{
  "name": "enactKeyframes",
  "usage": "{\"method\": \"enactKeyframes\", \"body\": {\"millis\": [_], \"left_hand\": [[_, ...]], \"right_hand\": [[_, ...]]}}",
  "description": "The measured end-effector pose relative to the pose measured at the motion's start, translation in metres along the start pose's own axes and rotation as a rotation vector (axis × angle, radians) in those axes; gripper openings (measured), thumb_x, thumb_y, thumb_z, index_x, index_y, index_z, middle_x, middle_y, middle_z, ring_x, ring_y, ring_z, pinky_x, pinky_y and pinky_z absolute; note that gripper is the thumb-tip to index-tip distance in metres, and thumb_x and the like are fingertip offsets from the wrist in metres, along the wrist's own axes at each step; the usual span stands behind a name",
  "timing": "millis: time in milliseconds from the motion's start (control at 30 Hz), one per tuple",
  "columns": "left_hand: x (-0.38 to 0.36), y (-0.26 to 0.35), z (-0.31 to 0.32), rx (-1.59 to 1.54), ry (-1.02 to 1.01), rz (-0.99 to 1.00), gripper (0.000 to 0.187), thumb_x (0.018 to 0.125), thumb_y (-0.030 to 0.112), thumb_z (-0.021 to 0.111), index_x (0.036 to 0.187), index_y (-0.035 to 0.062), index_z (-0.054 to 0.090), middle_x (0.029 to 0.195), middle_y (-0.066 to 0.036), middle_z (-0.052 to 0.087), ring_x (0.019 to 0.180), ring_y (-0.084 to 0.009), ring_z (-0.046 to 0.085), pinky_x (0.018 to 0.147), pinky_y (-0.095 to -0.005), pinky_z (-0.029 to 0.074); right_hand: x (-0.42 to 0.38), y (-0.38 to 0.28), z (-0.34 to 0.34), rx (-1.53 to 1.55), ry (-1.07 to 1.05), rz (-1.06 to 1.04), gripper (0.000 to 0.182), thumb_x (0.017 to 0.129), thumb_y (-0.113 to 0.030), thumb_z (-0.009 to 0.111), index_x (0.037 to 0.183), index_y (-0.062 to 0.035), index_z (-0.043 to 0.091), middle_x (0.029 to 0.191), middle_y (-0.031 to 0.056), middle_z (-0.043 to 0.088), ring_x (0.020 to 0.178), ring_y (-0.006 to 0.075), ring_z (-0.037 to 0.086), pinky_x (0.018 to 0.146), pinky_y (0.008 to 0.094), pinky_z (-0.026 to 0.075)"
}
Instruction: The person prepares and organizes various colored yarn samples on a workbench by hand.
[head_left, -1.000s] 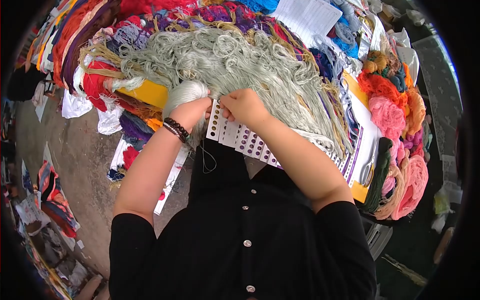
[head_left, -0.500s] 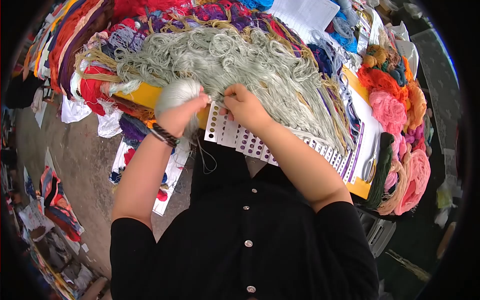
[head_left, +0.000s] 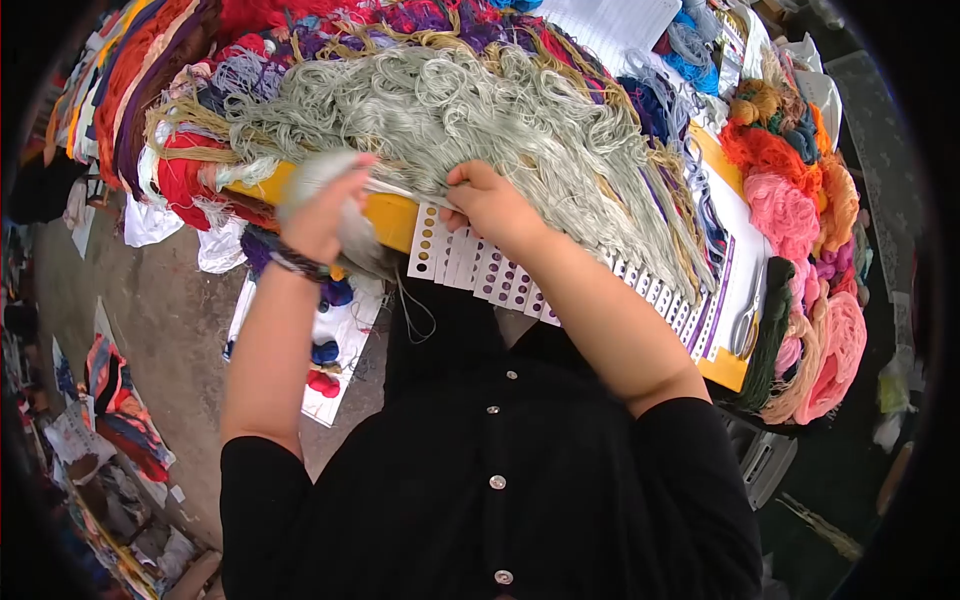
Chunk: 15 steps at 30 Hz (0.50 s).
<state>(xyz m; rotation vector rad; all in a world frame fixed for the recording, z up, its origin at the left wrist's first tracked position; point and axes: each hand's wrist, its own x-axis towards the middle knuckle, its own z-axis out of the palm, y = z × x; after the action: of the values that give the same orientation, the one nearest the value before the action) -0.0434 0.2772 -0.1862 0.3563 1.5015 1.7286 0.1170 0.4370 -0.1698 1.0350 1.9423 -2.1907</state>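
Our left hand (head_left: 322,218) closes round grey thread bundle (head_left: 362,240) at yellow board's (head_left: 390,222) near edge, open floor (head_left: 180,320) left; our right hand (head_left: 495,212) pinches strands (head_left: 405,190) above punched cards (head_left: 435,240).

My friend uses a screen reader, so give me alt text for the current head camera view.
A person's left hand, blurred, grips a hank of pale grey thread while the right hand pinches at strands above white punched cards. Beyond lies a tangled grey heap; pink skeins and scissors lie at right.
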Motion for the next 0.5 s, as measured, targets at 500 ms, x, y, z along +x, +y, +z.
{"method": "enactKeyframes", "body": {"millis": [500], "left_hand": [[-0.059,0.094,-0.108,-0.335,0.044,0.270,0.045,0.094,0.015,0.042,0.134,-0.0023,0.033,0.134,-0.017,0.043,0.120,-0.0226,0.046,0.099,-0.0322,0.037]], "right_hand": [[-0.011,0.000,0.022,-0.667,0.183,-0.577,0.016,0.079,-0.017,0.054,0.085,-0.0026,0.058,0.071,0.0159,0.061,0.069,0.0338,0.060,0.063,0.0402,0.048]]}}
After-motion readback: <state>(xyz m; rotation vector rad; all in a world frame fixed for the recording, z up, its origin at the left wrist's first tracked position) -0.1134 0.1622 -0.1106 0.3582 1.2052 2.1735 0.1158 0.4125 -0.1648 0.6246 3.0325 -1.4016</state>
